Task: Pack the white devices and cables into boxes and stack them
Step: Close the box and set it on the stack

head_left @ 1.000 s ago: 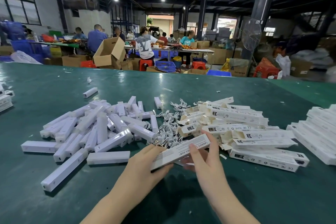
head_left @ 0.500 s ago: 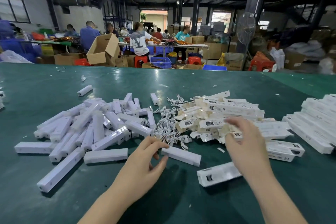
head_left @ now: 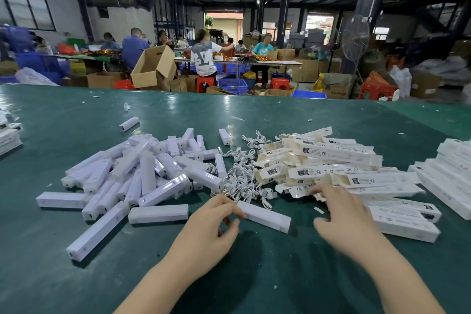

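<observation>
Head view shows me the left hand point(head_left: 211, 224) pinching the near end of a white device point(head_left: 265, 215) lying on the green table point(head_left: 254, 275). My right hand point(head_left: 339, 219) blurs, fingers spread loose over flat boxes point(head_left: 331, 173); cables point(head_left: 242, 176) lie tangled between the piles.

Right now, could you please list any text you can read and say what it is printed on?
"CE": flat box in the pile of empty boxes.
"LV": back of a seated person's white T-shirt.
Other print on the boxes: too small and blurred to read.
White devices: no readable marking.
</observation>
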